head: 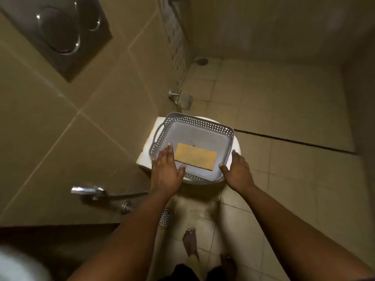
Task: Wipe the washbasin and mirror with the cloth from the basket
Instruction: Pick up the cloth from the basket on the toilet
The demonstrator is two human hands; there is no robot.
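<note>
A grey perforated plastic basket [182, 120] sits on the closed white toilet lid [149, 138]. A flat, folded yellow cloth [195, 159] lies on the basket's floor near its front. My left hand [166, 171] lies with straight fingers over the basket's near left corner, its thumb inside beside the cloth. My right hand [237, 171] is at the basket's near right corner with straight fingers against the outer rim. Neither hand touches the cloth. No washbasin or mirror is in view.
The tiled wall at the left carries a flush plate [60, 31], a health faucet [89, 191] with its hose and a paper holder [182, 99]. A floor drain [165, 218] lies near my bare feet [190, 242]. Tiled floor extends right, crossed by a dark groove [294, 140].
</note>
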